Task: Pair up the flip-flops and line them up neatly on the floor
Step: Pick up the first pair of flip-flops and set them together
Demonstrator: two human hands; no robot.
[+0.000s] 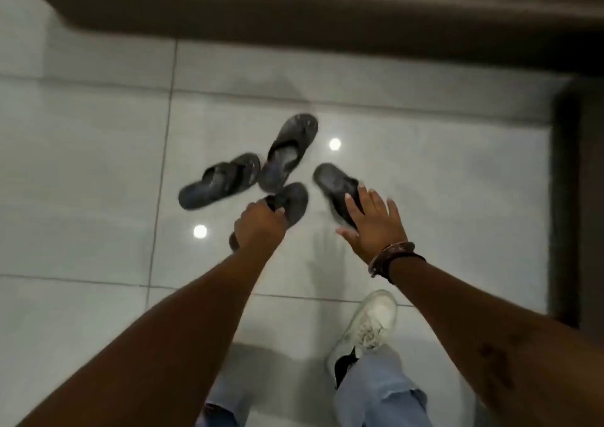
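Several dark flip-flops lie scattered on the pale tiled floor [98, 152]. One flip-flop [218, 180] lies at the left, and a longer one [289, 150] points up and to the right beside it. My left hand [258, 227] is shut on the strap of a third flip-flop [294, 201], which it partly hides. My right hand [372, 220] is spread with its fingers apart over the heel end of a fourth flip-flop [333, 183] at the right, holding nothing.
A dark brown furniture edge [327, 24] runs across the top, and a dark panel [575, 197] stands at the right. My white sneaker [369, 325] and jeans [379, 394] are at the bottom. Ceiling lights reflect in the glossy tiles.
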